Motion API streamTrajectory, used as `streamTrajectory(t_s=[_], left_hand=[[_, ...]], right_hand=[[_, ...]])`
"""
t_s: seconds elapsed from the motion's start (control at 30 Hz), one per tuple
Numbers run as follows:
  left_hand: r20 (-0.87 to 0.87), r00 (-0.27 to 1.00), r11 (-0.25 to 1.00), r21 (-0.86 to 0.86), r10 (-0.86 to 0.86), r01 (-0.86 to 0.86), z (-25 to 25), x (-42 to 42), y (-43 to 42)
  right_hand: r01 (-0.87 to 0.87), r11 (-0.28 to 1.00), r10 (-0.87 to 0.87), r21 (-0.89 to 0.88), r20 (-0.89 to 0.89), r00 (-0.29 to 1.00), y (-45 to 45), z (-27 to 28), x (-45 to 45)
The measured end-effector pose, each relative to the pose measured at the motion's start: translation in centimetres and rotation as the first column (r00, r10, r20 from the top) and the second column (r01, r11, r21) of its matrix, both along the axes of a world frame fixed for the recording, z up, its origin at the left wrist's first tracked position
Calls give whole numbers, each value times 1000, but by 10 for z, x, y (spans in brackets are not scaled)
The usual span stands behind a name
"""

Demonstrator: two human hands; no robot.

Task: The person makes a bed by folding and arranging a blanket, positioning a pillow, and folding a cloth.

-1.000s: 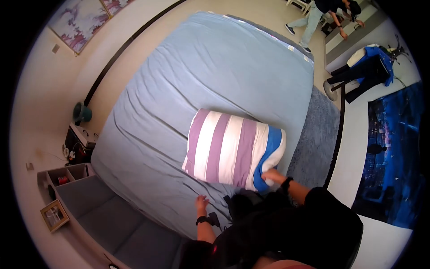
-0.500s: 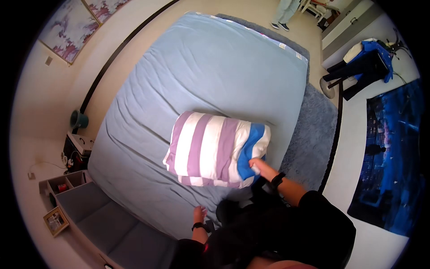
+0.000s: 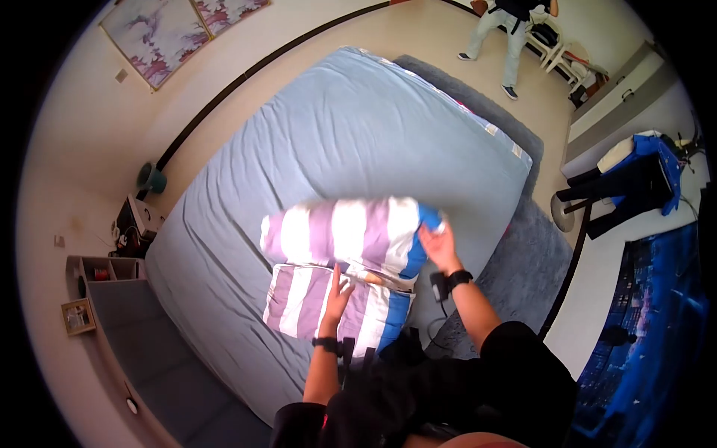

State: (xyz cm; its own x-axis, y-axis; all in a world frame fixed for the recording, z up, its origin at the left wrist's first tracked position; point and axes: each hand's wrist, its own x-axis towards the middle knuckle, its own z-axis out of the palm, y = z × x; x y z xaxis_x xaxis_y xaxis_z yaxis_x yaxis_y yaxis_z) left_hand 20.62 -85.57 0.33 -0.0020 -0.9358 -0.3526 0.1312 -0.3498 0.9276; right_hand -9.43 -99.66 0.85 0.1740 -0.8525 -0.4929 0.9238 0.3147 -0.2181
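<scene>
Two striped pillows in purple, white and blue lie on the blue-grey bed sheet (image 3: 351, 134). The upper pillow (image 3: 336, 231) is slightly blurred and lies beyond the lower pillow (image 3: 299, 306), which is nearer my body. My right hand (image 3: 439, 245) is at the blue right end of the upper pillow, palm side showing, fingers at its edge. Over the lower pillow is my left hand (image 3: 339, 295), its fingers apart and pointing away from me, near the gap between the two pillows. Both wrists wear black bands.
A person (image 3: 508, 37) stands beyond the bed's far edge. A grey rug (image 3: 526, 254) borders its right side. At the right stand a fan (image 3: 562, 212) and hanging clothes (image 3: 635, 175). The grey headboard (image 3: 149, 336) and a teal bin (image 3: 151, 178) are at the left.
The striped bundle has come apart into two pillows, one beyond the other. My left hand has moved from the sheet up over the lower pillow. The other person has changed position.
</scene>
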Motion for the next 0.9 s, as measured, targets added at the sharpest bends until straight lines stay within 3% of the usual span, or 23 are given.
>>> streamTrajectory(t_s=[0.03, 0.07, 0.13, 0.17, 0.2, 0.27, 0.33, 0.4, 0.47, 0.53, 0.6, 0.63, 0.67, 0.73, 0.77, 0.83, 0.87, 0.9], left_hand=[[-30, 1000, 1000, -18, 4, -5, 6, -4, -15], [-61, 998, 999, -34, 7, -9, 10, -7, -23], [-113, 993, 997, 74, -27, 36, 2, -9, -25], [-81, 995, 994, 86, -58, 65, -7, -10, -17], [-39, 995, 990, 108, -88, 91, -33, -9, -4], [150, 945, 928, 286, -289, 238, -89, 7, 40], [64, 939, 784, 571, -338, 244, -97, 27, 96], [33, 942, 681, 700, -333, 216, -142, 58, 170], [54, 912, 498, 850, -406, 172, -153, 90, 229], [80, 914, 491, 860, -397, 137, -145, 120, 278], [34, 995, 557, 830, -89, 22, -128, 151, 312], [104, 994, 560, 825, -14, -79, -119, 163, 324], [176, 982, 556, 811, 60, -180, -102, 172, 328], [237, 960, 581, 764, 151, -280, -104, 198, 348], [283, 930, 605, 707, 233, -366, -103, 206, 357], [333, 897, 575, 688, 292, -443, -95, 211, 366], [372, 862, 556, 660, 344, -506, -89, 212, 370], [352, 867, 557, 666, 353, -497, -84, 209, 373]], right_hand=[[164, 984, -166, -76, -25, 986, -10, 5, -10], [208, 970, -219, -125, -83, 972, -13, 8, -19], [17, 997, 11, 70, -377, 926, -1, -12, -35], [-215, 953, 295, 212, -503, 812, 13, -23, -44], [-399, 835, 551, 380, -569, 611, 31, -34, -49], [-526, 624, 695, 577, -718, 37, 81, -54, -46], [-718, 443, 597, 537, -774, -211, 144, -121, -60], [-740, 58, 602, 670, -615, -510, 192, -117, -42], [-685, 59, 696, 727, -522, -493, 235, -102, -20], [-625, 49, 776, 779, -424, -468, 258, -100, 3], [-571, 275, 776, 773, -529, -344, 270, -98, 26], [-573, 329, 815, 750, -532, -229, 270, -95, 38], [-582, 315, 818, 749, -526, -234, 268, -95, 51], [-458, 673, 660, 581, -751, 17, 260, -100, 73], [-468, 661, 670, 587, -742, 16, 252, -107, 77], [-482, 661, 719, 575, -670, 187, 232, -133, 78], [-489, 649, 730, 583, -658, 185, 227, -144, 80], [-394, 752, 639, 528, -730, 243, 223, -153, 82]])
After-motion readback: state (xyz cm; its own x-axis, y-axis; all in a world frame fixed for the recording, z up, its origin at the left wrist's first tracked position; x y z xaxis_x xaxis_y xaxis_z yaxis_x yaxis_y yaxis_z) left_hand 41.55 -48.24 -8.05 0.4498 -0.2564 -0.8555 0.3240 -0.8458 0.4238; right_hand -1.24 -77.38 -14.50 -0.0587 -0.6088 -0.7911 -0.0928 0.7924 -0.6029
